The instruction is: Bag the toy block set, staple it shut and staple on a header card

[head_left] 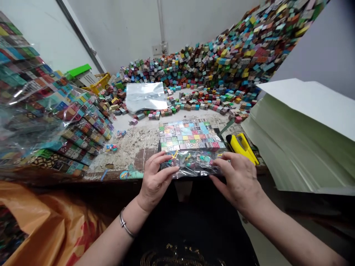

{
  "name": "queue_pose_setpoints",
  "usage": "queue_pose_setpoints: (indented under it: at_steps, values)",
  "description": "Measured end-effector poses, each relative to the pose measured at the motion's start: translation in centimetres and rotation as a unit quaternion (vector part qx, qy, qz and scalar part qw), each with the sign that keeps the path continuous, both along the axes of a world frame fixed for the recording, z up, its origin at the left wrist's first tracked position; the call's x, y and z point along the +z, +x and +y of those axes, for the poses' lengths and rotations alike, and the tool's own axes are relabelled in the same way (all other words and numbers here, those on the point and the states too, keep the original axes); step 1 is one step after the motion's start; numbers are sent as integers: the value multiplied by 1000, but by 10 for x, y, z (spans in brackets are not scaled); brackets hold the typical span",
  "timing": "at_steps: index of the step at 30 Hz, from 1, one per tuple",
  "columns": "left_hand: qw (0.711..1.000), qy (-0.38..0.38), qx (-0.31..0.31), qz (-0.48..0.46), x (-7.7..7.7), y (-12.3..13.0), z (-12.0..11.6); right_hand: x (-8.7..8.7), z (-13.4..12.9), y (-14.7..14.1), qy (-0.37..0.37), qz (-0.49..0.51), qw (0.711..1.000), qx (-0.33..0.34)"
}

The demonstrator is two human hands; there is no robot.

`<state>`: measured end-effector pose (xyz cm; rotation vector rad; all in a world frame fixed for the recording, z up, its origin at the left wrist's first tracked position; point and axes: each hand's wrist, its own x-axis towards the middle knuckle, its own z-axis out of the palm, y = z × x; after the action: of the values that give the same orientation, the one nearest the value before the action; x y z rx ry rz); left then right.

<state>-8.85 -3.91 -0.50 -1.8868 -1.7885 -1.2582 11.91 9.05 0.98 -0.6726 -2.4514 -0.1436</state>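
A clear plastic bag (194,171) lies at the table's front edge, its near end toward me. Inside it are rows of small patterned blocks (188,135) laid flat and, nearer to me, several small colourful pieces (203,157) too small to name. With fingers and thumb, my left hand (159,171) grips the bag's near left corner. On the near right corner my right hand (235,175) is closed in the same way. A yellow stapler (242,147) lies just beyond my right hand.
A large heap of patterned blocks (194,66) lines the back and right. Bagged block packs (55,122) are stacked at left. A silvery sheet (146,96) lies mid-table; white card sheets (313,147) stand at right. An orange sack (41,218) sits below left.
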Motion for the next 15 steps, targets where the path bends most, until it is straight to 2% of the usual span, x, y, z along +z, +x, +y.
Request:
queue_pose_setpoints:
  at_steps: [2, 4, 10, 15]
  values:
    - [999, -2, -29, -27, 6, 0, 4, 4, 9, -5, -7, 8, 1000, -1]
    - [997, 6, -44, -60, 13, -1, 10, 15, 19, -8, -25, 20, 999, 19]
    - [991, 24, -30, -131, 51, -11, 36, 69, 45, -18, -134, 21, 987, 88]
    - [989, -3, 0, -146, 86, -29, 67, 111, 71, -38, -211, 14, 976, 59]
